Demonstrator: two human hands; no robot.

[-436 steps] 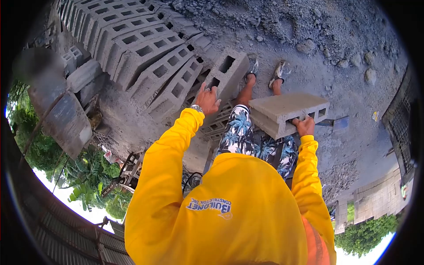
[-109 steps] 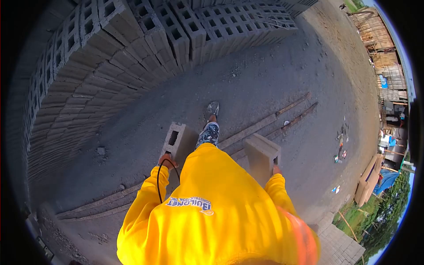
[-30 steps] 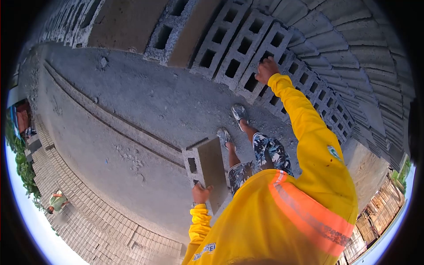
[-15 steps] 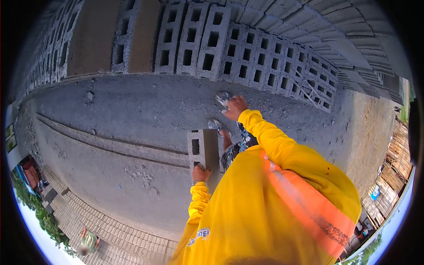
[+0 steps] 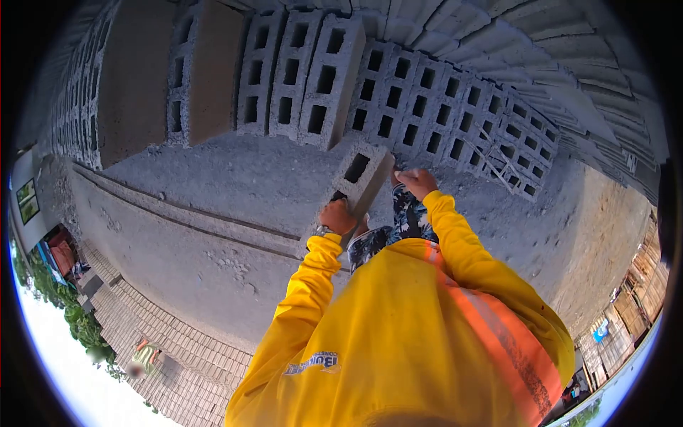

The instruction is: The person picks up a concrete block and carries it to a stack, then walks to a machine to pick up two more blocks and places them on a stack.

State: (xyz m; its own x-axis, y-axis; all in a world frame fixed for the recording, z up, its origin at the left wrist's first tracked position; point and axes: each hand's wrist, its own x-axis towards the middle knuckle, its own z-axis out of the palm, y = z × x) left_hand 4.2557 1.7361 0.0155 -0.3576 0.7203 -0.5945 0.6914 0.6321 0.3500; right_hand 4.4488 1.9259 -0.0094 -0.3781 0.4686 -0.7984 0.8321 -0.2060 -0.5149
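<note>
A grey hollow concrete block is tilted in front of my body, its open cells facing up and to the left. My left hand is wrapped round the wall between its cells, at the near part. Beside the block's far end is my right hand, fingers loosely bent toward the block's edge with nothing visible in them. Just beyond the block stand more hollow blocks, stacked on their sides with the cells showing.
A long wall of stacked blocks runs across the far side, with thin sticks leaning on it. Low parallel ridges cross the dusty ground at left. More stacked blocks and a person are at lower left.
The block has moved up and to the right toward the stack and tilted, with my left hand on it. My right hand has come closer to the block's far end.
</note>
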